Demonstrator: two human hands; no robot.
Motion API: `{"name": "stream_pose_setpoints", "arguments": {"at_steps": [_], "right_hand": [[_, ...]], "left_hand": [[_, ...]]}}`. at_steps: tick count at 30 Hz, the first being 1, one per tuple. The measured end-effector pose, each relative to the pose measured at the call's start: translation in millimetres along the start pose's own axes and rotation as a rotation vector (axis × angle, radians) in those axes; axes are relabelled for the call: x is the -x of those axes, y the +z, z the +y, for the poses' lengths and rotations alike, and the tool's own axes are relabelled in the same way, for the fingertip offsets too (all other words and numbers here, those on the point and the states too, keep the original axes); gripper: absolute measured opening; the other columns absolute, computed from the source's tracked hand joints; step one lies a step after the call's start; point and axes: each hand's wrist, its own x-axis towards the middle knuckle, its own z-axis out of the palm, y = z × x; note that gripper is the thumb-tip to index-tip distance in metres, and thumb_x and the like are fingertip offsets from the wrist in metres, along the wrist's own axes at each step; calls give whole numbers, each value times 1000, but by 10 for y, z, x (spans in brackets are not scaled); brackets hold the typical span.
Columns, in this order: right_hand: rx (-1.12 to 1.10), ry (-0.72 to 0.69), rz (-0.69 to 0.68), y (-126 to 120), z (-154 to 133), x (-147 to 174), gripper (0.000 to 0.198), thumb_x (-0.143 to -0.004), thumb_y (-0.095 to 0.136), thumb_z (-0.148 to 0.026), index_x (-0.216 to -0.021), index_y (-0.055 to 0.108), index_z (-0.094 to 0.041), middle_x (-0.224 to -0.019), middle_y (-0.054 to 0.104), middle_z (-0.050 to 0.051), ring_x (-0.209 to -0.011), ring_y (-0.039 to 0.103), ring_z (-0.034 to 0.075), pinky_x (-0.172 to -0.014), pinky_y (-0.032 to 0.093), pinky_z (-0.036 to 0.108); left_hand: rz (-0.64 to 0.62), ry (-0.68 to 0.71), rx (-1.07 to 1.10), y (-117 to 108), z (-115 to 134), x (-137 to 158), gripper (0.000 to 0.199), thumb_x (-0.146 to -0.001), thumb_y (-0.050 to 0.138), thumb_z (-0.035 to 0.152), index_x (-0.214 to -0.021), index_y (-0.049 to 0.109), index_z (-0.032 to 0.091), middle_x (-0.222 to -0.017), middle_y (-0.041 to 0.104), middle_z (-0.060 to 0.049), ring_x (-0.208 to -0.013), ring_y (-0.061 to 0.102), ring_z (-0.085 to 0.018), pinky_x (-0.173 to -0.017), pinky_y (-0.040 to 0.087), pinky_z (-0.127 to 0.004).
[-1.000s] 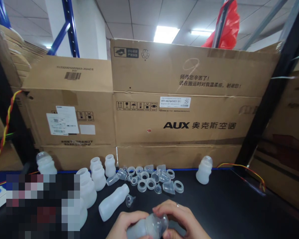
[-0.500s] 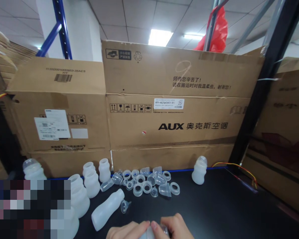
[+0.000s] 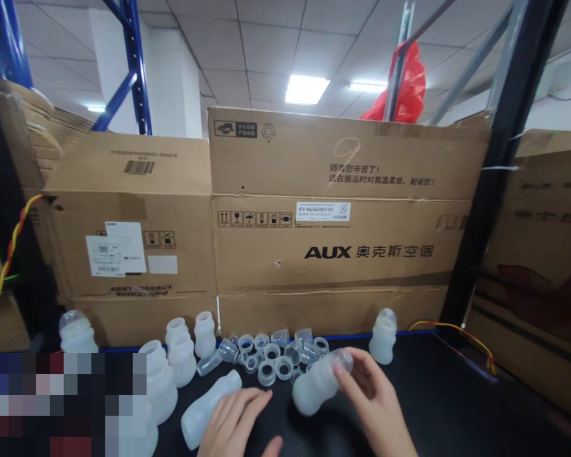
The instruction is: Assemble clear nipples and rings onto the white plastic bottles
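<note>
My right hand (image 3: 368, 387) grips a white baby bottle (image 3: 314, 386) by its clear cap. The bottle is tilted, its base pointing down and left over the black table. My left hand (image 3: 240, 419) has its fingers apart and holds nothing. It partly covers a bottle lying on its side (image 3: 208, 406), and I cannot tell whether it touches it. Beyond my hands lies a cluster of clear caps, collar rings (image 3: 284, 367) and nipples. Several uncapped bottles (image 3: 181, 355) stand at the left.
One capped bottle (image 3: 383, 336) stands at the back right, another (image 3: 77, 331) at the far left. A cardboard sheet (image 3: 266, 279) walls off the table's back. Black posts (image 3: 485, 190) flank it, with a red and yellow wire (image 3: 461, 329) at right. The lower left is blurred out.
Both hands have come up into view from the bottom edge and moved apart. The capped bottle is now in my right hand alone, farther forward. My left hand has moved left, nearer the lying bottle.
</note>
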Motion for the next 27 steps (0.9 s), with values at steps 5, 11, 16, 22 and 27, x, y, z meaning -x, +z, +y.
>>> {"name": "stream_pose_setpoints", "arguments": {"at_steps": [5,11,16,22,27], "right_hand": [[110,-45,239,-336,-24,-324,62,-73,81,-63,-112,72,-16,-104,79,12,-93,74,30,-77,63,34],[320,-38,284,-517,125,-471,68,-75,75,-68,-119,73,-17,-106,79,11,-90,75,30,-80,61,38],[527,-116,282,-599,227,-526,66,-83,67,-70,-126,72,-20,-116,76,10,-83,74,26,-75,60,36],[771,-161,370,-716,221,-572,73,-89,55,-73,-139,62,-20,-118,75,13,-99,72,33,-78,56,41],[870,-293,417,-762,235,-622,74,-93,48,-74,-137,60,-15,-120,71,18,-103,68,37,-85,54,49]], "left_hand": [[17,164,-304,-200,-246,-153,34,-77,75,31,-111,73,27,-113,79,-6,-101,73,-30,-84,57,-41],[4,155,-337,-173,-366,-102,27,-79,71,24,-105,74,26,-112,78,-5,-103,72,-30,-87,56,-43],[-32,178,-309,-144,-399,-98,22,-88,68,26,-109,75,28,-115,78,-5,-107,73,-29,-90,58,-42],[-8,266,-213,-271,-254,-277,19,-97,63,28,-113,72,28,-102,81,1,-96,77,-24,-89,59,-38],[-18,224,-33,-295,-157,-302,11,-99,60,24,-102,71,25,-85,79,2,-75,75,-19,-80,60,-34]]}}
